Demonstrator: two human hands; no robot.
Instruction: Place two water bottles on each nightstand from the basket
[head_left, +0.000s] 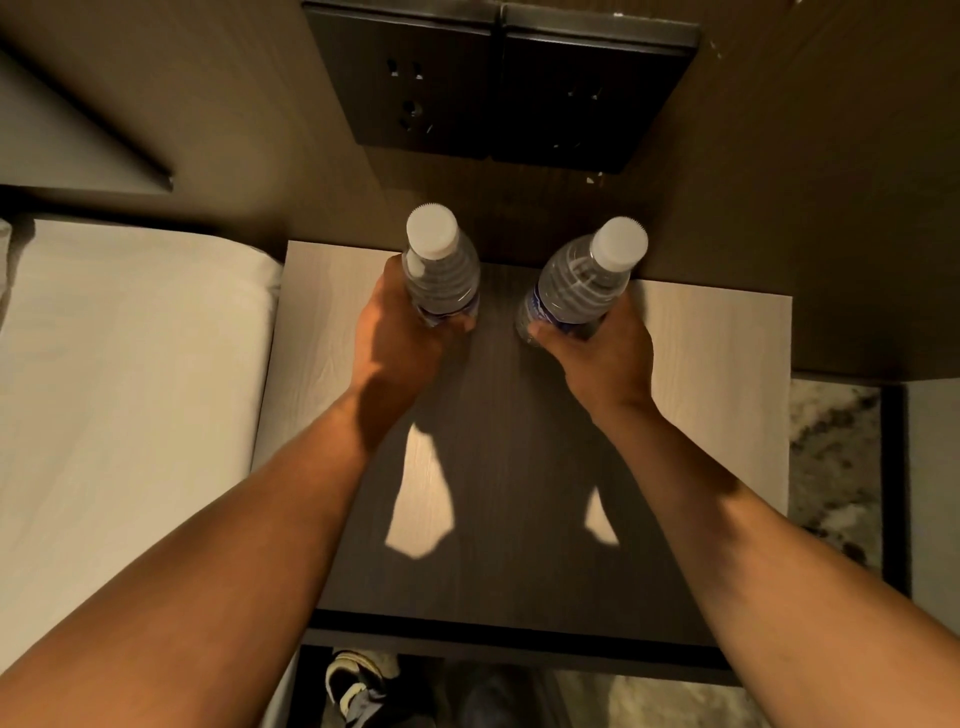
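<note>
Two clear water bottles with white caps stand at the back of a light wooden nightstand (727, 364), close to the wall. My left hand (400, 332) is wrapped around the lower body of the left bottle (441, 270), which stands upright. My right hand (602, 353) grips the right bottle (582, 286), which leans slightly to the right. The bases of both bottles are hidden behind my fingers, so contact with the tabletop cannot be told. The basket is out of view.
A bed with white sheets (130, 389) adjoins the nightstand on the left. A dark socket panel (498, 88) is set in the wall above the bottles. Patterned carpet (831, 457) lies to the right, and a shoe (358, 686) shows below the nightstand's front edge.
</note>
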